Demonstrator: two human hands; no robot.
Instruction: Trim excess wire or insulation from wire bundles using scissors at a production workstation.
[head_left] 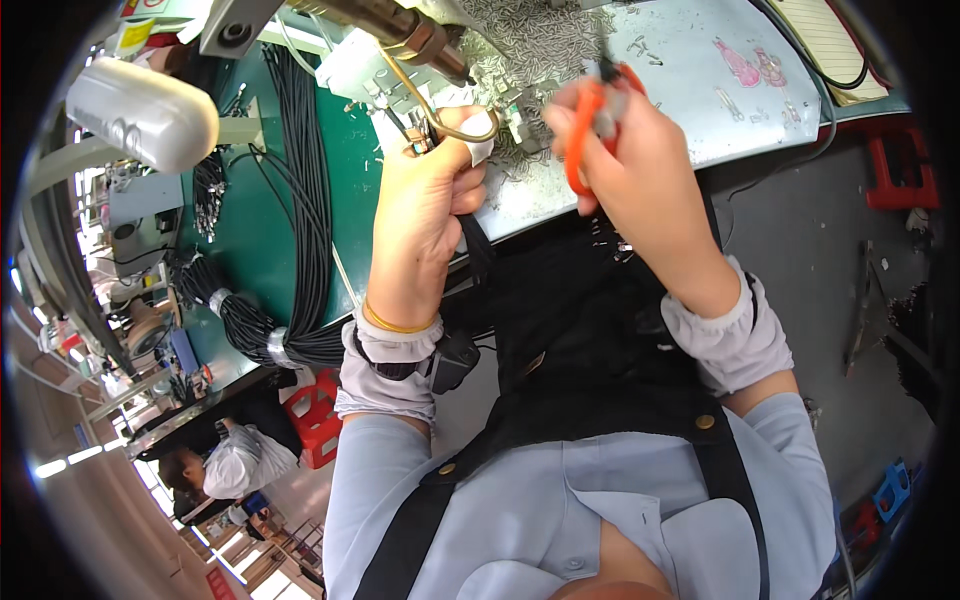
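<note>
My left hand (pixel 430 200) is closed around a black cable (pixel 476 245), which hangs out below the fist over the table edge. Above the thumb, the upper ends of what it grips sit close to a curved brass-coloured tube (pixel 478 133) and a white piece. My right hand (pixel 635 155) is wrapped round pliers with orange handles (pixel 588 130). Their dark tip points away from me, and the jaws are too blurred to read. Both hands are over the front of the metal-topped bench (pixel 690 130), apart from each other. A heap of small silvery pins (pixel 535 45) lies just beyond them.
A machine with a metal nozzle (pixel 430 50) juts in above my left hand. Bundles of black cable (pixel 300 200) lie on the green mat (pixel 345 180) at left. A white lamp (pixel 145 115) hangs at upper left. Red stools (pixel 315 415) and a seated person (pixel 240 460) are farther off.
</note>
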